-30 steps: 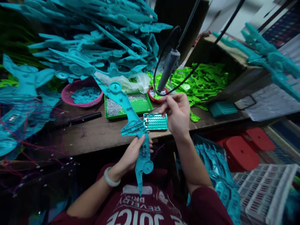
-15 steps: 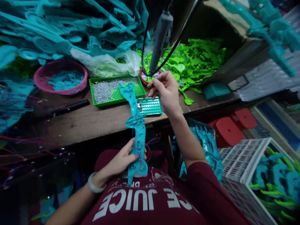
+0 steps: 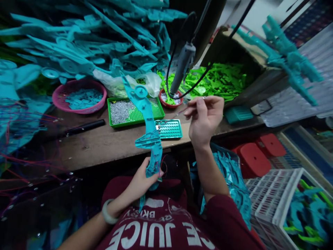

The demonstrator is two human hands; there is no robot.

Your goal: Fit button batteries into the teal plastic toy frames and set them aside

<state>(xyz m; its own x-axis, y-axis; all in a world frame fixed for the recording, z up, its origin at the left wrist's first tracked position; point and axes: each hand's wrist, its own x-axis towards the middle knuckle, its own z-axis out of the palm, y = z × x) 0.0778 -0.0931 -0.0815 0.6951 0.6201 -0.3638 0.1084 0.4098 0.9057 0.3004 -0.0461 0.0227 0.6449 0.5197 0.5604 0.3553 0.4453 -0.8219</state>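
Observation:
My left hand grips the lower end of a long teal plastic part with thin red and blue wires, holding it upright over the bench edge. My right hand is raised to the right of it, fingers pinched on a thin tool or pin that I cannot make out clearly. Below it lies a small teal tray of screws. A grey electric screwdriver hangs on its cable just above and left of my right hand.
On the wooden bench stand a green tray of small metal screws, a pink basket, a small red bowl and a black pen. Teal parts are heaped behind, green parts at right. Red stools and white crates stand lower right.
My right hand has lifted away from the teal part and moved right. The teal part has been tilted more upright. The camera view has shifted.

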